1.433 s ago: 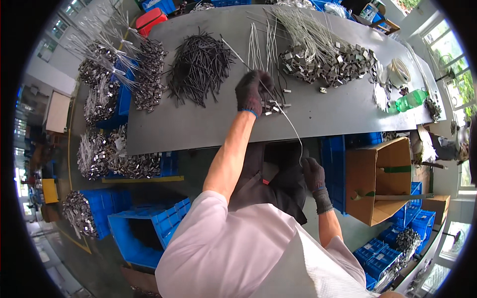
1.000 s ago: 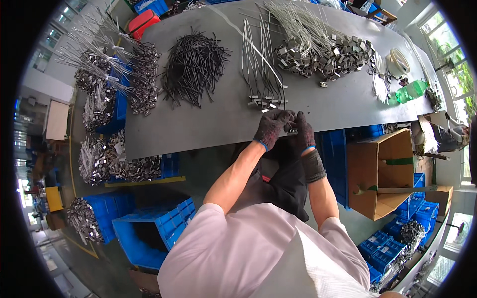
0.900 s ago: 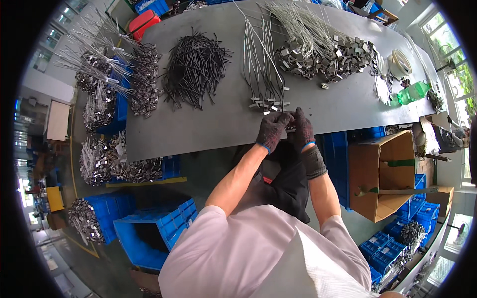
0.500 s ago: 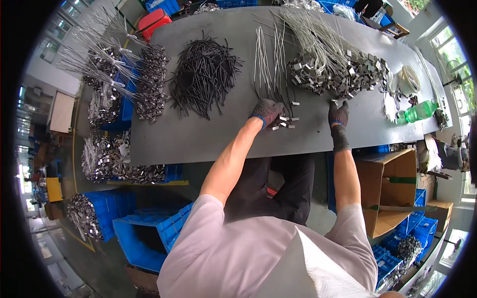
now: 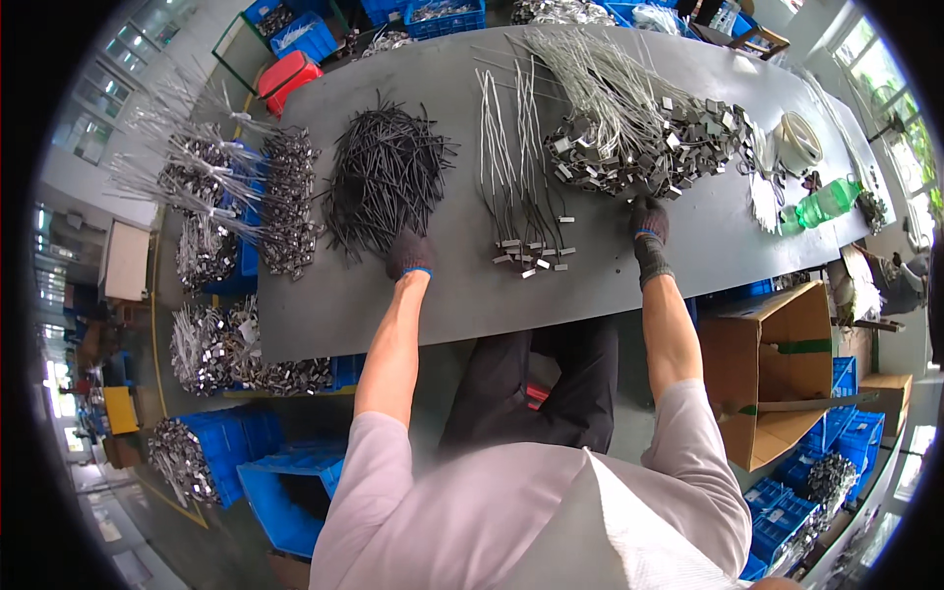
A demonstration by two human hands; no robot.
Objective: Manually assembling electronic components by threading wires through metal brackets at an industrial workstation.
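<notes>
Taking the middle of the view as the clock's centre, with twelve at the far side: nearest, at seven o'clock, an open blue crate, dark inside; towards four, an open cardboard box just off the near edge of the grey table.

On the table, at ten, the gloved left hand, arm stretched out, fingers in the near fringe of the pile of black tubes. Impossible to tell a firm grasp from a mere touch, with fingertips lost among dark strands. At two, the gloved right hand, bunched against the near edge of the heap of metal blocks; again, no telling whether clenched on a block or only touching.

Between both hands, from half past twelve to one, a loose spread of wired pieces, block ends nearest, wires running away; not touched by either hand.

Probably a picking step: one tube from the left, one block from the right, both at once. Next move calling, by judgement, for a single tube teased from the tangle and a single block drawn clear without dragging neighbouring wires.

Farther off, at half past two, a green bottle; towards eleven, beyond the table's corner, a red box.
</notes>
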